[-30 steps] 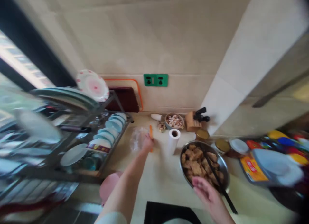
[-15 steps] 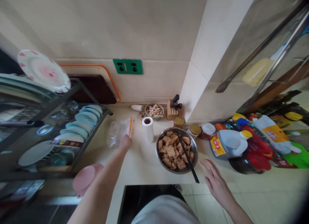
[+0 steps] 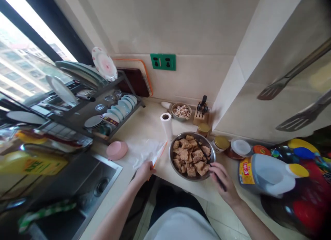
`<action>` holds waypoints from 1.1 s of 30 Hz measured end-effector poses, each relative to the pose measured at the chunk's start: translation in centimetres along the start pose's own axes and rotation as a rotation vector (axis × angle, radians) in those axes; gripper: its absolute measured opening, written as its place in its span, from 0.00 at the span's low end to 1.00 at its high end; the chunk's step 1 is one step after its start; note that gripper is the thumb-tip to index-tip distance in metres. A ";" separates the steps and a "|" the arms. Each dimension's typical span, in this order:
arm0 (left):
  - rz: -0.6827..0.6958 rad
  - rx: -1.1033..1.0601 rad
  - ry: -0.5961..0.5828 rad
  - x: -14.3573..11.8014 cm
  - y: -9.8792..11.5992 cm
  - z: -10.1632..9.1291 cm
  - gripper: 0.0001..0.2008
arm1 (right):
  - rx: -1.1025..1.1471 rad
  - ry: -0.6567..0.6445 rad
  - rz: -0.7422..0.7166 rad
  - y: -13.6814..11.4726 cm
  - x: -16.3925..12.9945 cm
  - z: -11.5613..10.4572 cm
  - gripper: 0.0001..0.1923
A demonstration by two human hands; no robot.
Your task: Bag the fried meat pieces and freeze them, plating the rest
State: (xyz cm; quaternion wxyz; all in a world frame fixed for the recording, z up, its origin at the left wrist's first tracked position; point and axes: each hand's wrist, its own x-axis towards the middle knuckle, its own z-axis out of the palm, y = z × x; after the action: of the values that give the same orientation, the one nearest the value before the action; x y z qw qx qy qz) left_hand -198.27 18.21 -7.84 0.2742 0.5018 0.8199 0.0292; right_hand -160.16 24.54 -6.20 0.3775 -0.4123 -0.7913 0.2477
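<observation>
My left hand (image 3: 145, 170) is closed on the near edge of a clear plastic zip bag (image 3: 147, 151) that has an orange strip along its opening. The bag lies on the counter, left of a steel bowl (image 3: 171, 160). Browned, crumb-coated chunks of food (image 3: 190, 156) fill the bowl. At the bowl's right rim, my right hand (image 3: 222, 180) is closed around dark chopsticks (image 3: 221, 183), whose tips reach in among the chunks. A white paper roll (image 3: 167, 127) stands upright behind the bag.
A dish rack (image 3: 129, 120) and a pink bowl (image 3: 117, 150) are on the left, above a sink (image 3: 103, 185). Behind the steel bowl are a bowl of sliced pieces (image 3: 181, 112) and a knife block (image 3: 200, 116). Jars and a large jug (image 3: 271, 173) line the right.
My right hand has closed on the chopsticks, which it was only near before. The left hand has drawn the bag towards me. The view has turned left, showing the sink and window.
</observation>
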 end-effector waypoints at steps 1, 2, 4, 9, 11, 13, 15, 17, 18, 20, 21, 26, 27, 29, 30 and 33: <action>-0.010 0.023 -0.003 -0.4 0.4 0.9 0.10 | 0.059 0.084 0.073 -0.3 0.2 -0.7 0.11; -0.018 0.044 0.000 -0.5 0.7 1.7 0.09 | 0.120 0.166 0.153 -0.6 0.3 -1.4 0.11; -0.024 0.077 0.028 -0.4 1.6 2.8 0.09 | 0.256 0.291 0.323 -1.0 0.0 -2.4 0.10; -0.025 0.103 0.105 1.0 2.9 4.1 0.11 | 0.562 0.489 0.559 -0.3 -2.5 -3.2 0.14; -0.015 0.097 0.110 1.2 3.1 4.4 0.10 | 0.608 0.487 0.586 -0.2 -3.4 -3.0 0.14; 0.000 0.091 0.116 1.1 3.0 4.8 0.11 | 0.592 0.453 0.597 -0.5 -3.8 -2.7 0.14; 0.018 0.083 0.121 1.0 3.0 5.1 0.12 | 0.552 0.432 0.590 -1.0 -3.9 -2.3 0.15; 0.035 0.062 0.122 1.0 2.8 5.3 0.12 | 0.520 0.425 0.580 -1.3 -3.7 -1.9 0.16; 0.043 0.044 0.122 1.0 2.7 5.3 0.11 | 0.510 0.427 0.576 -1.5 -3.5 -1.8 0.16; 0.052 -0.009 0.122 1.3 2.3 5.1 0.11 | 0.509 0.431 0.570 -1.6 -3.1 -1.4 0.16; 0.052 -0.042 0.123 1.5 2.1 5.0 0.10 | 0.515 0.433 0.570 -1.7 -2.8 -1.3 0.17; 0.040 -0.233 0.139 2.2 0.7 4.6 0.04 | 0.559 0.421 0.588 -1.9 -1.7 -0.7 0.17; 0.040 -0.266 0.143 2.3 0.6 4.7 0.03 | 0.564 0.418 0.589 -1.9 -1.5 -0.6 0.17; 0.046 -0.319 0.158 2.2 0.5 4.8 0.04 | 0.570 0.407 0.588 -2.0 -1.4 -0.6 0.16; 0.053 -0.339 0.167 2.1 0.5 4.8 0.05 | 0.574 0.400 0.587 -2.1 -1.3 -0.7 0.16; 0.096 -0.368 0.195 1.5 1.0 4.5 0.04 | 0.583 0.384 0.577 -2.3 -1.0 -0.9 0.15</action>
State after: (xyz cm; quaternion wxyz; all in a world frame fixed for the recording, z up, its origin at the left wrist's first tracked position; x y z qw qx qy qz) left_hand -195.83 18.99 -11.95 0.2790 0.4764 0.7986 0.2398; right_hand -160.11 22.55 -4.47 0.5333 -0.5308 -0.4568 0.4744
